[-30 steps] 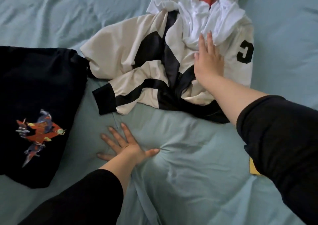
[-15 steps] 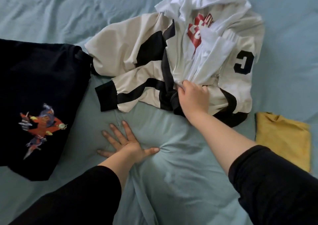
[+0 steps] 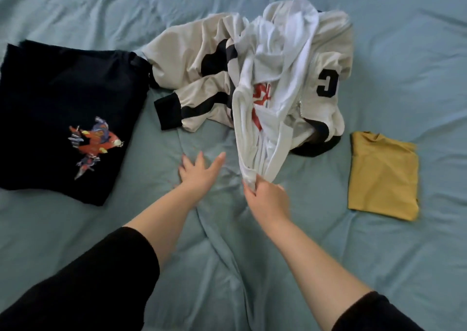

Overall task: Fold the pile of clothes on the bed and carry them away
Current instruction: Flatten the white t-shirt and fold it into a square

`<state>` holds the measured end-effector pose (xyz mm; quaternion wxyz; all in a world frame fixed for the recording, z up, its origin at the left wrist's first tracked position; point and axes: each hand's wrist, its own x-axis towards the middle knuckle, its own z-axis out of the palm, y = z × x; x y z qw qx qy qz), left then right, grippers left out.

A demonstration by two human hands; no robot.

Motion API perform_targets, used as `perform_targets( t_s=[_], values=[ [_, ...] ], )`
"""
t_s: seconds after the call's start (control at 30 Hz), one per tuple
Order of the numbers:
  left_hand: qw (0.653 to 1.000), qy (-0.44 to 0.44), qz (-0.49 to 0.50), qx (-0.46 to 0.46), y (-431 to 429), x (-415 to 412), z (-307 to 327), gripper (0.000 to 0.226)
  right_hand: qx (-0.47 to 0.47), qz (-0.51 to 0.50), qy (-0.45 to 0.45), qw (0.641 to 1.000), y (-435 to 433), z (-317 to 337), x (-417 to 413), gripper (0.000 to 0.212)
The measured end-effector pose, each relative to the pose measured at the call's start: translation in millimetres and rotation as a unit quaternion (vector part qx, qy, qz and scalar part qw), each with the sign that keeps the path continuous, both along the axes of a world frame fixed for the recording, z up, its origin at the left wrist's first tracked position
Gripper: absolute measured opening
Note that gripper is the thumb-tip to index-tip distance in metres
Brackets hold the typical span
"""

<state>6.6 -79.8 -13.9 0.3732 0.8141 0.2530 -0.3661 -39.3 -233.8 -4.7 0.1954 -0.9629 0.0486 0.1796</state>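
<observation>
A bedroom in a home, and it shows straight away: the whole view is taken up by a bed [image 3: 404,39], its soft teal sheet [image 3: 75,229] rumpled and creased from the near edge to the far one. Household laundry lies spread across it. On the left, a dark navy shirt [image 3: 63,98] with a colourful print lies flat. At the far middle a cream-and-black jacket [image 3: 187,50] sits in a heap with a white shirt [image 3: 265,133] tangled over it, and on the right a yellow garment [image 3: 381,176] is folded into a neat square.

Teal bed [image 3: 379,27], black shirt [image 3: 63,108], cream jacket [image 3: 192,52], yellow shirt [image 3: 382,176]
</observation>
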Motion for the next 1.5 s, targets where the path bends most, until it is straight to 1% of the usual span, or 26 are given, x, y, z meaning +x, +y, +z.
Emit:
perform_targets(
  t_s=[0.07, 0.13, 0.2, 0.27, 0.37, 0.43, 0.5, 0.53, 0.57, 0.6, 0.63, 0.67, 0.7, 0.77, 0.83, 0.87, 0.93, 1.03, 1.1, 1.13, 1.2, 1.27, 1.3, 1.43, 1.47, 1.5],
  values=[
    [0.977, -0.017, 0.099, -0.186, -14.3, -15.8, 29.7, 0.067, 0.027, -0.005, 0.029, 0.999, 8.3, 17.4, -32.1, 0.033],
    [0.951, -0.039, 0.135, -0.276, -33.4, -41.8, 58.2, 0.047, 0.077, -0.025, 0.069, 0.994, 21.3, 40.8, -67.4, 0.037],
    [0.949, -0.086, 0.163, -0.255, -44.5, -63.5, 77.7, 0.033, 0.128, -0.041, 0.127, 0.983, 29.5, 65.7, -99.2, 0.038],
    [0.956, -0.119, 0.177, -0.203, -44.5, -78.7, 95.7, 0.038, 0.181, -0.026, 0.196, 0.963, 29.9, 92.9, -122.8, 0.032],
    [0.972, -0.153, 0.094, -0.154, -30.2, -104.4, 123.1, 0.046, 0.281, 0.027, 0.255, 0.925, 10.3, 134.7, -137.6, 0.002],
    [0.978, -0.169, 0.006, -0.122, -18.2, -118.9, 133.4, 0.042, 0.295, -0.045, 0.202, 0.933, -12.9, 152.9, -123.6, 0.016],
    [0.975, -0.172, -0.085, -0.112, -5.1, -130.9, 149.3, 0.029, 0.252, -0.121, 0.06, 0.958, -36.4, 171.6, -97.6, 0.016],
    [0.97, -0.171, -0.125, -0.12, 0.0, -137.2, 158.5, 0.026, 0.188, -0.098, -0.003, 0.977, -43.1, 181.4, -82.2, 0.025],
    [0.963, -0.17, -0.162, -0.131, 4.3, -143.7, 168.1, 0.025, 0.116, -0.02, -0.039, 0.992, -45.0, 188.4, -67.4, 0.043],
    [0.957, -0.17, -0.193, -0.137, 7.6, -149.6, 177.8, 0.026, 0.058, 0.09, -0.04, 0.994, -41.2, 191.3, -54.0, 0.062],
    [0.952, -0.169, -0.214, -0.135, 11.1, -153.8, 186.5, 0.029, 0.008, 0.199, -0.008, 0.98, -32.4, 192.7, -42.9, 0.074],
    [0.95, -0.166, -0.226, -0.136, 15.1, -155.6, 193.8, 0.031, -0.021, 0.298, 0.025, 0.954, -20.6, 189.2, -35.5, 0.077],
    [0.948, -0.161, -0.232, -0.148, 20.2, -156.0, 199.5, 0.033, -0.033, 0.382, 0.063, 0.921, -7.8, 184.6, -33.1, 0.071],
    [0.946, -0.147, -0.226, -0.178, 33.7, -154.7, 207.5, 0.034, -0.02, 0.474, 0.156, 0.866, 8.9, 171.2, -37.2, 0.044],
    [0.953, -0.139, -0.205, -0.172, 52.5, -151.5, 208.2, 0.028, 0.04, 0.448, 0.233, 0.862, 8.4, 160.1, -42.6, 0.017],
    [0.957, -0.143, -0.197, -0.156, 62.8, -149.7, 205.0, 0.026, 0.087, 0.403, 0.254, 0.875, 3.0, 157.5, -44.8, 0.011],
    [0.966, -0.159, -0.189, -0.073, 83.3, -146.5, 194.6, 0.026, 0.191, 0.269, 0.27, 0.904, -12.8, 154.5, -47.3, 0.007],
    [0.971, -0.148, -0.166, 0.087, 104.4, -137.8, 180.7, 0.019, 0.289, 0.077, 0.206, 0.932, -41.5, 148.9, -52.3, 0.011],
    [0.969, -0.158, -0.143, 0.125, 112.9, -130.9, 173.0, 0.016, 0.298, 0.023, 0.184, 0.936, -63.0, 145.0, -53.8, 0.009],
    [0.972, -0.171, -0.12, 0.106, 114.9, -127.7, 169.4, 0.015, 0.293, 0.02, 0.191, 0.937, -72.4, 143.8, -54.7, 0.013],
    [0.985, -0.171, -0.026, -0.026, 112.1, -123.9, 163.8, 0.016, 0.251, 0.062, 0.208, 0.943, -89.3, 142.1, -56.3, 0.015],
    [0.977, -0.109, 0.066, -0.169, 100.0, -124.2, 161.2, 0.018, 0.19, 0.118, 0.241, 0.944, -100.8, 141.6, -63.7, 0.021],
    [0.974, -0.078, 0.072, -0.201, 93.6, -124.9, 157.9, 0.02, 0.177, 0.129, 0.278, 0.935, -107.6, 140.3, -69.1, 0.024],
    [0.982, -0.018, -0.044, -0.182, 78.2, -119.4, 145.1, 0.015, 0.241, 0.071, 0.471, 0.846, -140.1, 145.8, -93.1, 0.027],
    [0.983, -0.003, -0.064, -0.173, 75.8, -115.8, 142.8, 0.013, 0.261, 0.05, 0.483, 0.834, -148.0, 147.3, -96.4, 0.034],
    [0.985, 0.005, -0.084, -0.154, 73.4, -111.6, 140.0, 0.015, 0.275, 0.029, 0.473, 0.837, -154.7, 147.6, -97.6, 0.04]
  ],
)
